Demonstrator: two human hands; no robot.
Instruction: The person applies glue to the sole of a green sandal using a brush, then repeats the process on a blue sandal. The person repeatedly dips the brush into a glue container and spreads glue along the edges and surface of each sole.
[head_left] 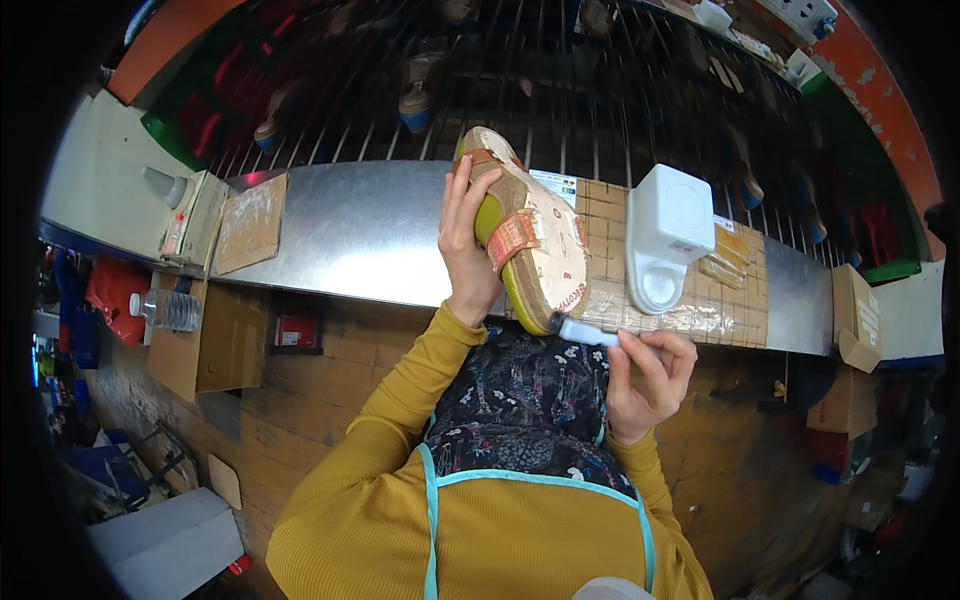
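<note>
My left hand (468, 235) is wrapped round the side of a shoe (548, 225) on a yellow-green last, its pale underside turned up. Reddish strap ends are folded onto that underside, which bears red marks and a tan rim. Between the thumb and fingers of my right hand (650, 385) is a brush (590, 333) with a light handle. Its dark tip touches or nearly touches the shoe's lower end, close to my apron. Beyond my right hand, a white plastic container (675, 215) with a round cup at its base stands on the cardboard-covered part of the bench.
A metal bench (350, 235) runs across in front of me, with cardboard (605, 260) taped on its right part. Behind it is a conveyor of metal bars (570, 90) carrying several shoes. A cardboard piece (252, 225) lies left; a small carton (857, 315) stands at the right end.
</note>
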